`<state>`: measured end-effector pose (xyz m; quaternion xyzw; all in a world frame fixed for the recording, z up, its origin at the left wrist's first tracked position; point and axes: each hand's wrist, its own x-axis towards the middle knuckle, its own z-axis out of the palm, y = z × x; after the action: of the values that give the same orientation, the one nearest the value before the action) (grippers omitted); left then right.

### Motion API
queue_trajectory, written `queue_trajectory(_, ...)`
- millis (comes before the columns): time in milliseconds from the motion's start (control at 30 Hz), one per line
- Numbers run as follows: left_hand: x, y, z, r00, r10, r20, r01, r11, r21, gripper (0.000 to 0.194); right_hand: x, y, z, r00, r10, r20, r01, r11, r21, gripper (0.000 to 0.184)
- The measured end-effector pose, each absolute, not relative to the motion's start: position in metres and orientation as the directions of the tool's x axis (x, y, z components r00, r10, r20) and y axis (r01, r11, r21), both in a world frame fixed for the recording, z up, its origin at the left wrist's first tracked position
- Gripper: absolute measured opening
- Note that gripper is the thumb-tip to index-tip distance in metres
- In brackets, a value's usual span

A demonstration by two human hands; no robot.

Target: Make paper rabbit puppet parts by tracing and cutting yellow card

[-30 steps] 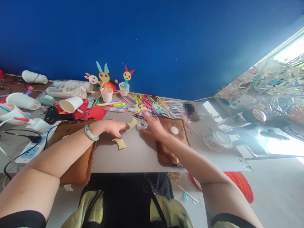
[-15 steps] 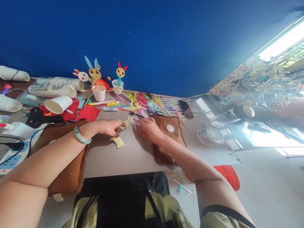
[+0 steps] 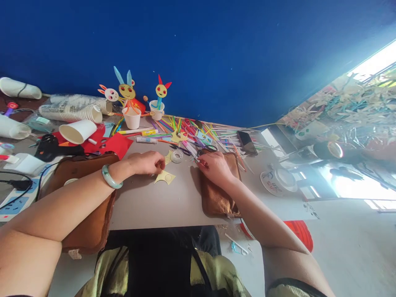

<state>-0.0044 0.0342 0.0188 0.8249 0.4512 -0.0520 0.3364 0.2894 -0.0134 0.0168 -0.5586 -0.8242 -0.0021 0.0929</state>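
My left hand (image 3: pixel 152 163), with a pale green bangle at its wrist, has its fingers closed on the edge of a yellow paper scrap (image 3: pixel 166 177). A circle is drawn on that scrap. Just behind lies a second yellow paper scrap (image 3: pixel 168 156), partly covered by my fingers. A roll of clear tape (image 3: pixel 176 156) stands beside it. My right hand (image 3: pixel 215 167) is above a brown pouch (image 3: pixel 216 198), fingers bent around dark-handled scissors (image 3: pixel 200 153); their metal tips point left. The grip itself is partly hidden.
Coloured sticks (image 3: pixel 198 132), markers and more yellow scraps lie along the back. Paper-cup rabbit figures (image 3: pixel 132 117) stand by the blue wall. To the left are paper cups (image 3: pixel 77 132), a black glue gun (image 3: pixel 48 147) and a power strip (image 3: pixel 15 204). A phone (image 3: pixel 246 143) lies right.
My left hand has taken hold of the nearer yellow scrap and shifted it. My right hand has left the tape roll and moved right to the scissors. The camera view has shifted slightly.
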Motion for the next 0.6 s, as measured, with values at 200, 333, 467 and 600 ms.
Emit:
queue_trajectory(200, -0.001, 0.028, 0.023, 0.559, 0.733, -0.387, 0.82, -0.418, 0.392, 0.023, 0.273, -0.013, 0.012, -0.449, 0.893, 0.024, 0.893, 0.45, -0.01, 0.013)
queue_trajectory(333, 0.004, 0.024, 0.025, 0.566, 0.726, -0.391, 0.822, -0.462, 0.332, 0.018, 0.264, 0.006, 0.015, -0.357, 0.934, 0.004, 0.923, 0.352, 0.157, 0.019)
queue_trajectory(467, 0.008, 0.02, 0.023, 0.592, 0.719, -0.364, 0.804, -0.497, 0.325, 0.017, 0.254, 0.021, 0.016, -0.292, 0.955, -0.046, 0.928, 0.295, 0.228, 0.026)
queue_trajectory(600, 0.007, 0.022, 0.014, 0.606, 0.73, -0.316, 0.791, -0.513, 0.332, 0.017, 0.246, 0.023, 0.015, -0.312, 0.95, -0.023, 0.926, 0.309, 0.214, 0.023)
